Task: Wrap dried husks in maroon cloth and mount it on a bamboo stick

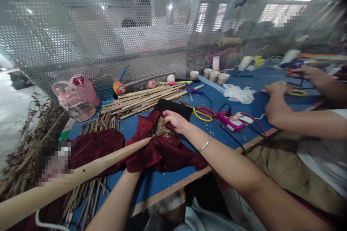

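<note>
Perforated metal screen (108, 39) runs along the back of our workshop, and before it we have a blue table (159, 184) edged with wood. At our right a co-worker's arm (306, 122) reaches over the same table; beyond it another hand grips a blue pistol-shaped tool (294, 66).

A pale wooden pole (81, 173) slants in from the lower left, its narrow end at the mouth of a dark red cloth (159, 157). We find this cloth gathered up near the table's front edge, open at the top. From below, our left forearm (116, 198) goes under it; the left hand is covered, so we cannot tell how far open it is or what it has. Our right hand (175, 121) has its fingers curled together at the far rim of the opening, but we cannot tell whether they pinch anything.

Left of the cloth we see dry stems (32, 137) and a pink jug (86, 90); behind it, a bundle of pale sticks (146, 100). To the right lie a crumpled white bag (238, 94) and a magenta power strip (230, 121). Smaller are the paper cups (223, 78) and a white ball (170, 78). Tiniest of all, dried chips (162, 130) sit inside the cloth.
</note>
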